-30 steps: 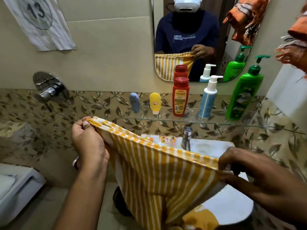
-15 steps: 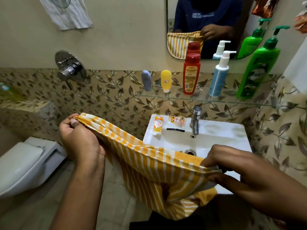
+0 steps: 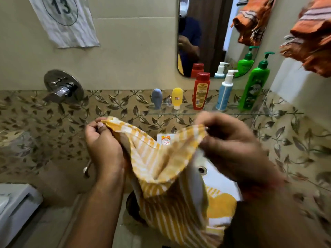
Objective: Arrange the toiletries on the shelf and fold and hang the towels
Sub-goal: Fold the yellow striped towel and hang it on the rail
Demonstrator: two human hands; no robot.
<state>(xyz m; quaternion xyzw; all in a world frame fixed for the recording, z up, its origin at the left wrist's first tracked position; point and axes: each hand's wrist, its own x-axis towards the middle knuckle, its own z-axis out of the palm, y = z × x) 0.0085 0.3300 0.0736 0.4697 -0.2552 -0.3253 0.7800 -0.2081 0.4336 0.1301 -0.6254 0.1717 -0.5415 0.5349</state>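
A yellow and white striped towel (image 3: 161, 161) sags between my hands over the white sink (image 3: 216, 178). My left hand (image 3: 103, 145) grips its left top corner. My right hand (image 3: 231, 145), blurred, pinches the other top corner. The towel's lower part hangs down in front of the sink. On the glass shelf (image 3: 268, 114) stand a grey-blue tube (image 3: 157, 98), a yellow tube (image 3: 177, 98), a red bottle (image 3: 201, 91), a blue and white pump bottle (image 3: 225, 90) and a green pump bottle (image 3: 254, 86).
An orange striped towel (image 3: 309, 36) hangs at the upper right. A mirror (image 3: 211, 36) sits above the shelf. A small orange sachet (image 3: 165, 140) lies on the sink's back edge. A chrome wall valve (image 3: 62, 86) is at the left, a white toilet (image 3: 14, 206) at the lower left.
My hands have come closer together and risen, so the towel's top edge now sags in a loop between them. The camera has tilted back up and shifted left.
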